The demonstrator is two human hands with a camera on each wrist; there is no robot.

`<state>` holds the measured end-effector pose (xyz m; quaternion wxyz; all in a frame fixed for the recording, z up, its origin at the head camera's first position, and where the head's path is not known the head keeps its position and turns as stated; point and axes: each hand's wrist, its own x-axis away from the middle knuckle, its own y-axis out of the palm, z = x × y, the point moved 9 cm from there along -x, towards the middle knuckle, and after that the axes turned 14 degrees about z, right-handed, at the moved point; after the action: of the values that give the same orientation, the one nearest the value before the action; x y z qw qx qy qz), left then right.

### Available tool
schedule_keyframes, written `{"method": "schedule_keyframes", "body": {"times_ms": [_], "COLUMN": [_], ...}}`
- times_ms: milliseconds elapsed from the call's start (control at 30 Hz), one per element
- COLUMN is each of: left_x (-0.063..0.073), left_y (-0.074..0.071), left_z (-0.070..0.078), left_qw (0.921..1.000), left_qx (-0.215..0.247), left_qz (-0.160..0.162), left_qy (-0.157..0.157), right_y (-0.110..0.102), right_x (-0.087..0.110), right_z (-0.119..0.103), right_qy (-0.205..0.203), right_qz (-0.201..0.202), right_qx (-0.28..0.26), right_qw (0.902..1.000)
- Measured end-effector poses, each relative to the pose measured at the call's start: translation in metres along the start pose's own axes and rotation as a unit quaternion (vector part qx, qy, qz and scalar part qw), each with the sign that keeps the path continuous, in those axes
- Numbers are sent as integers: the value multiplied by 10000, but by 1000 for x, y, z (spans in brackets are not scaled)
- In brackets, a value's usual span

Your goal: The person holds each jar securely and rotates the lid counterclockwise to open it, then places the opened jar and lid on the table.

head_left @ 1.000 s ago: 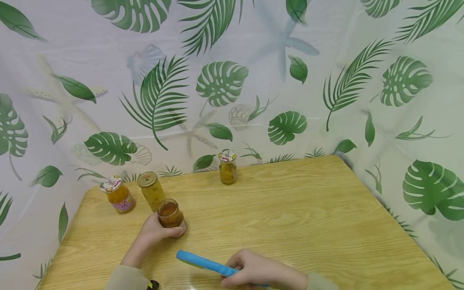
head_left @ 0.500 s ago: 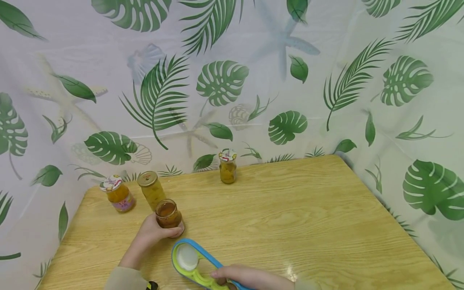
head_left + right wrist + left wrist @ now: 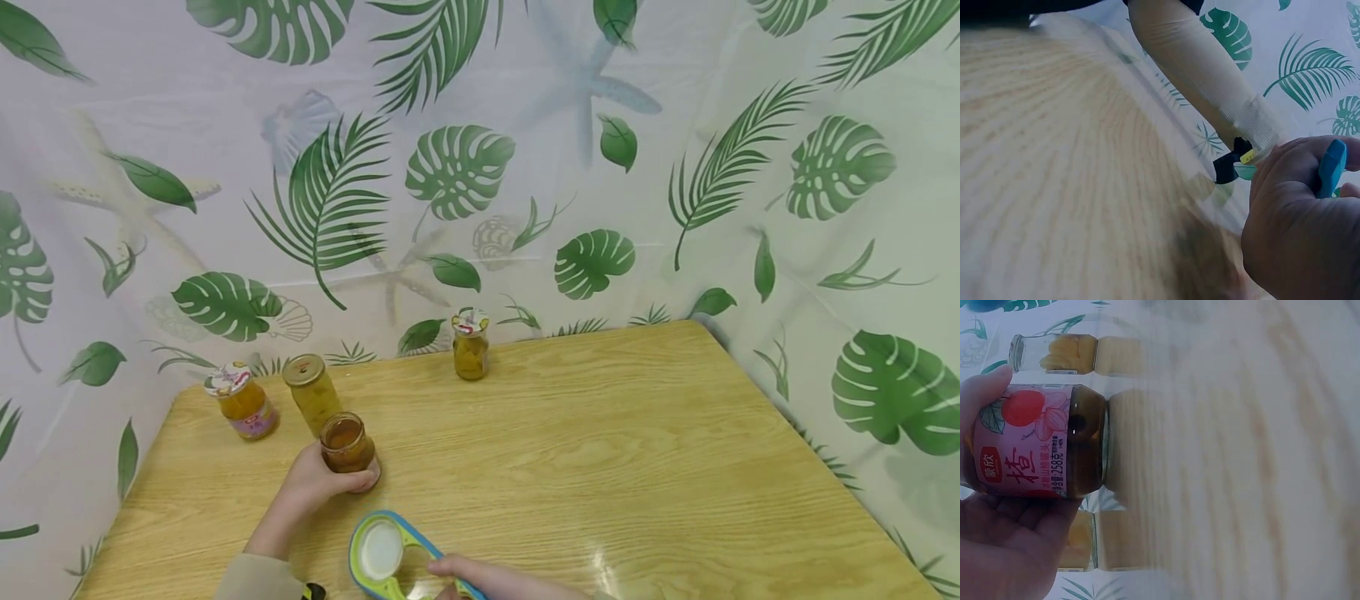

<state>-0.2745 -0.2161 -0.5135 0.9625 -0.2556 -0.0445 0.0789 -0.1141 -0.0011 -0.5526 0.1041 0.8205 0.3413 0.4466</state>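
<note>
My left hand [image 3: 309, 483] grips an uncapped glass jar [image 3: 349, 450] of dark reddish-brown content, standing at the left of the table. In the left wrist view the jar's pink label [image 3: 1022, 440] carries a red fruit picture, and fingers and thumb wrap round it. My right hand [image 3: 491, 577] holds a blue and green jar opener [image 3: 415, 536] by its handle, low in the head view. A round white lid [image 3: 381, 550] sits in the opener's ring, nearer to me than the jar. In the right wrist view the blue handle [image 3: 1332, 167] pokes out of the fist.
Behind the held jar stands a gold-lidded jar [image 3: 313, 396] of yellowish content. Left of it is an orange jar [image 3: 246, 408] with a patterned lid, and a smaller jar [image 3: 471, 354] stands at the back edge. A leaf-print sheet [image 3: 525, 167] hangs around the wooden table [image 3: 637, 442].
The jar opener has turned from edge-on to show its ring and the white lid within, and the right hand has drawn lower. The left hand and jar have shifted slightly left.
</note>
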Motion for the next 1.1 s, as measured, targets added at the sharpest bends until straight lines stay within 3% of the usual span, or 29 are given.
{"method": "schedule_keyframes", "body": {"times_ms": [267, 433, 667, 967, 1100], "left_x": [1, 3, 4, 3, 4], "left_y": [0, 1, 2, 2, 1], "left_z": [0, 1, -3, -4, -3], "left_qw": [10000, 9999, 9999, 9997, 9996], "left_qx": [-14, 100, 127, 173, 196], "left_qz": [32, 13, 10, 34, 36], "left_qy": [-12, -55, -116, -182, -202], "right_y": [5, 6, 18, 16, 16], "right_x": [-16, -23, -29, -31, -30], "right_z": [1, 0, -6, -6, -4], "right_qy": [-612, -723, -1100, -1157, -963], "right_qz": [29, 5, -449, -347, -348], "right_qx": [-158, -259, -455, -375, -409], "right_qw": [9980, 9970, 9919, 9920, 9939]}}
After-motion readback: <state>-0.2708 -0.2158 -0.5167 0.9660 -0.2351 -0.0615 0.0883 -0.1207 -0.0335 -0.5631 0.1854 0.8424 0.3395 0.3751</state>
